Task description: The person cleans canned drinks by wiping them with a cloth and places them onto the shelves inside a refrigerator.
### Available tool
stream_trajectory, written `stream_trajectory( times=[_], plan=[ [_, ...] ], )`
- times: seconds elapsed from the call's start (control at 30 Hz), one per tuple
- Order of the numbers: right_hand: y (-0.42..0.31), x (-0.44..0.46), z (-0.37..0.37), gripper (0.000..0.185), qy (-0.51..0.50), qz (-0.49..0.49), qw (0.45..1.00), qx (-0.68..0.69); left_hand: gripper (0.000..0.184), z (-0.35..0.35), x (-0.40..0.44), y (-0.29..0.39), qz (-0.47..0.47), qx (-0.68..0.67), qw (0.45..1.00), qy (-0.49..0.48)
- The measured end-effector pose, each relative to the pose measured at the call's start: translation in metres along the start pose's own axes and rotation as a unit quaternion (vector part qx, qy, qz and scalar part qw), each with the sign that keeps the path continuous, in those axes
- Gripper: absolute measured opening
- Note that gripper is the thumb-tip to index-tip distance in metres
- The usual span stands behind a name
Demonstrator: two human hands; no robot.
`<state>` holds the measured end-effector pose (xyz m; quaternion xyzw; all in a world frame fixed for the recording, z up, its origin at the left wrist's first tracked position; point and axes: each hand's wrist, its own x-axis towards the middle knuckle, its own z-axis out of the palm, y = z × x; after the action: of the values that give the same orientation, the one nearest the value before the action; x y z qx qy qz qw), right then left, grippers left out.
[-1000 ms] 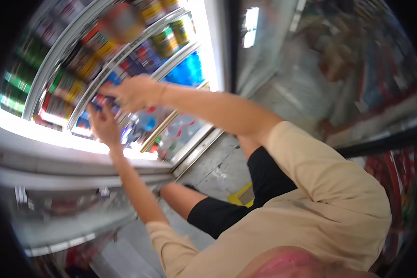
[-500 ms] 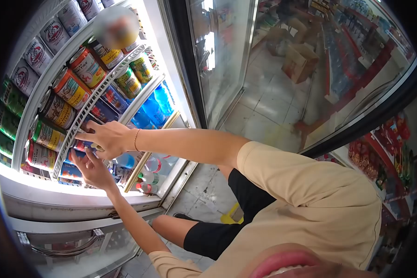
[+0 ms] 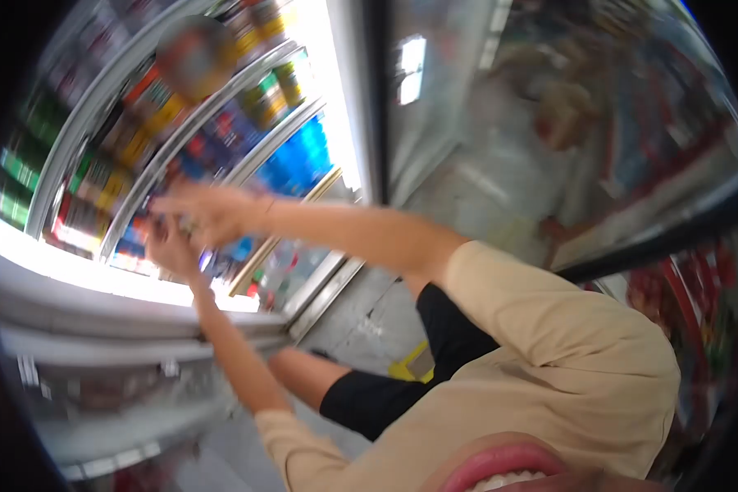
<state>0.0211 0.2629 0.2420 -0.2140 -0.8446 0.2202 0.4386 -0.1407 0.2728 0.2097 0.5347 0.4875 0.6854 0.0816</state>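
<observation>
My right hand (image 3: 213, 209) reaches into the lit drinks cooler, in front of the wire rack edge of a middle shelf. Its fingers are smeared by motion, and whether they hold a can cannot be made out. Just below it, my left hand (image 3: 172, 248) is raised with its fingers bent towards my right fingertips; these are blurred too. Around both hands are dark blue and red cans (image 3: 225, 127), partly covered by my fingers. Rows of orange and yellow cans (image 3: 152, 102) stand on the shelf above, and blue bottles (image 3: 299, 156) lie beyond my right wrist.
An open glass door with a dark frame (image 3: 377, 107) stands beside the cooler. Green cans (image 3: 16, 168) are at the far left. A cardboard box (image 3: 566, 115) sits on the tiled floor behind the glass. Something yellow (image 3: 414, 361) lies by my legs.
The view has shifted and blurred. My hands have drawn closer together at the shelf edge, and my left fingers, spread before, now look more bent.
</observation>
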Motion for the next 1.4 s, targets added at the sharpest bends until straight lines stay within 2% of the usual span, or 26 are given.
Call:
stream_trajectory(
  times=[0.03,0.07,0.1,0.13,0.2,0.27,0.33,0.47,0.53,0.6,0.67,0.7,0.73,0.77,0.83,0.9,0.93,1.0,1.03,1.13,1.2,1.27,1.3,1.33,1.4],
  plan=[
    [-0.007,-0.001,-0.001,0.082,0.017,0.010,1.000,-0.009,0.023,-0.004,0.003,0.001,0.027,0.055,0.998,0.004],
    [-0.006,0.002,-0.001,0.080,0.022,0.014,1.000,-0.010,0.027,-0.005,0.001,0.008,-0.049,0.027,0.998,-0.002],
    [-0.006,0.004,-0.001,0.078,0.027,0.019,0.999,-0.012,0.037,-0.005,0.003,0.009,-0.007,0.129,0.991,0.017],
    [0.002,0.007,0.003,0.075,0.047,-0.025,0.999,0.011,0.048,-0.003,-0.001,0.017,-0.035,0.092,0.995,0.033],
    [0.005,0.002,0.002,0.072,0.044,-0.008,0.999,0.006,0.056,-0.005,-0.007,0.044,-0.073,0.124,0.989,0.017],
    [-0.003,0.001,0.002,0.071,0.036,0.010,0.999,0.022,0.061,-0.002,-0.010,0.036,-0.086,0.037,0.995,0.034],
    [-0.004,-0.004,0.002,0.071,0.029,0.048,0.998,0.031,0.061,-0.003,-0.012,0.044,-0.106,0.010,0.994,0.030],
    [0.001,-0.006,0.004,0.074,0.057,0.004,0.997,0.050,0.056,-0.007,-0.018,0.044,-0.101,0.053,0.993,0.027],
    [0.000,-0.010,0.010,0.075,0.061,0.000,0.996,0.069,0.054,-0.009,-0.020,0.033,-0.031,0.159,0.985,0.066],
    [-0.002,-0.012,0.010,0.078,0.088,0.021,0.994,0.065,0.048,-0.011,-0.018,0.016,-0.029,0.111,0.990,0.082],
    [-0.004,-0.023,0.020,0.078,0.089,0.026,0.994,0.060,0.043,-0.010,-0.021,0.029,-0.025,0.090,0.992,0.084],
    [-0.001,-0.020,0.018,0.078,0.091,0.013,0.994,0.054,0.039,-0.008,-0.024,0.033,-0.012,0.033,0.996,0.083],
    [-0.005,-0.017,0.012,0.078,0.095,0.001,0.994,0.050,0.039,-0.009,-0.021,0.034,0.039,0.107,0.991,0.070],
    [-0.009,-0.020,0.006,0.082,0.048,0.042,0.994,0.084,0.042,-0.007,-0.023,0.033,0.018,0.111,0.992,0.062],
    [-0.007,-0.022,0.005,0.083,0.041,0.027,0.997,0.061,0.045,-0.005,-0.029,0.045,-0.003,0.121,0.991,0.054],
    [-0.007,-0.019,0.006,0.084,0.019,0.024,0.998,0.046,0.052,-0.001,-0.023,0.043,-0.019,0.003,0.993,0.116],
    [-0.006,-0.015,0.008,0.084,0.021,0.019,0.998,0.048,0.052,-0.001,-0.020,0.040,-0.014,0.005,0.993,0.117],
    [-0.007,-0.009,0.009,0.092,0.042,0.013,0.999,0.027,0.058,-0.002,-0.015,0.038,-0.025,0.011,0.998,0.063],
    [-0.007,-0.008,0.005,0.100,0.024,0.051,0.996,0.067,0.058,-0.006,-0.012,0.038,-0.024,0.012,0.998,0.065],
    [-0.008,-0.002,-0.005,0.102,0.001,0.059,0.994,0.089,0.067,-0.014,-0.006,0.043,-0.079,0.089,0.992,-0.036],
    [-0.010,0.003,-0.015,0.103,-0.009,0.070,0.993,0.096,0.070,-0.017,-0.010,0.052,-0.015,0.151,0.987,-0.055],
    [-0.009,0.010,-0.020,0.104,-0.093,0.123,0.988,0.005,0.066,-0.022,-0.007,0.056,0.056,0.188,0.978,-0.068],
    [-0.021,0.014,-0.032,0.103,-0.164,0.177,0.970,0.023,0.068,-0.024,-0.004,0.055,0.049,0.216,0.971,-0.087],
    [-0.019,0.010,-0.030,0.103,-0.164,0.192,0.967,0.024,0.070,-0.027,-0.002,0.060,0.040,0.235,0.964,-0.117],
    [-0.012,0.012,-0.020,0.104,-0.097,0.135,0.985,0.034,0.073,-0.029,0.003,0.042,0.018,0.170,0.974,-0.149]
  ],
)
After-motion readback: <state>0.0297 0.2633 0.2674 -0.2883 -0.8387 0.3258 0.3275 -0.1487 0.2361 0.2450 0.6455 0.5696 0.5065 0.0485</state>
